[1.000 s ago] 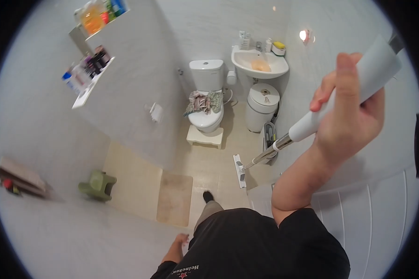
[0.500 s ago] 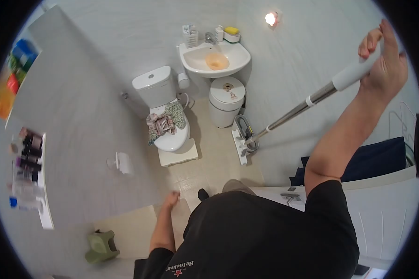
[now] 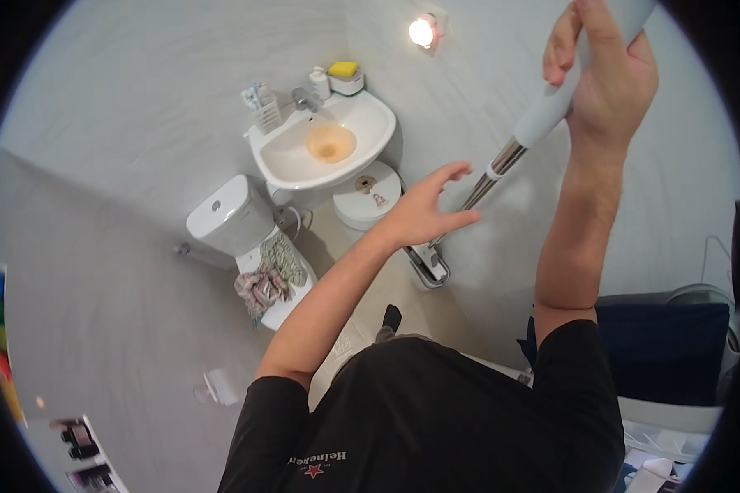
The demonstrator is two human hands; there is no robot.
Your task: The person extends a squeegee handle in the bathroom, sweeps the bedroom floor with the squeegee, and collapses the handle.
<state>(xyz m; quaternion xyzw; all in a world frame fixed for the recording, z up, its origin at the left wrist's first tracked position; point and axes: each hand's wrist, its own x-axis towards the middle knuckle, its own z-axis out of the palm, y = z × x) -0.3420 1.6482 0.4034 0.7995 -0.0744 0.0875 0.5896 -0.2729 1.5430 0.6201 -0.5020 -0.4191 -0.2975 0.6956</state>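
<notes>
High at the upper right, my right hand (image 3: 612,78) is wrapped round the pale grip of a mop handle (image 3: 544,112). The metal pole slants down and left from the grip. My left hand (image 3: 426,209) reaches out near the pole, thumb and fingers apart, with nothing held between them. Below my left hand, the white mop head (image 3: 429,256) is at a grey bucket (image 3: 432,278) by the right wall; whether it is inside the bucket I cannot tell.
A washbasin (image 3: 378,123) is on the far wall, above a round white bin (image 3: 362,215). Cloths (image 3: 263,287) lie on the toilet (image 3: 230,215) at the left. Dark blue fabric (image 3: 666,349) hangs at the right. A shelf (image 3: 107,456) with bottles is at the lower left.
My left hand has risen from my side towards the pole. The mop head has moved from the floor to the bucket. The view has turned towards the washbasin and right wall.
</notes>
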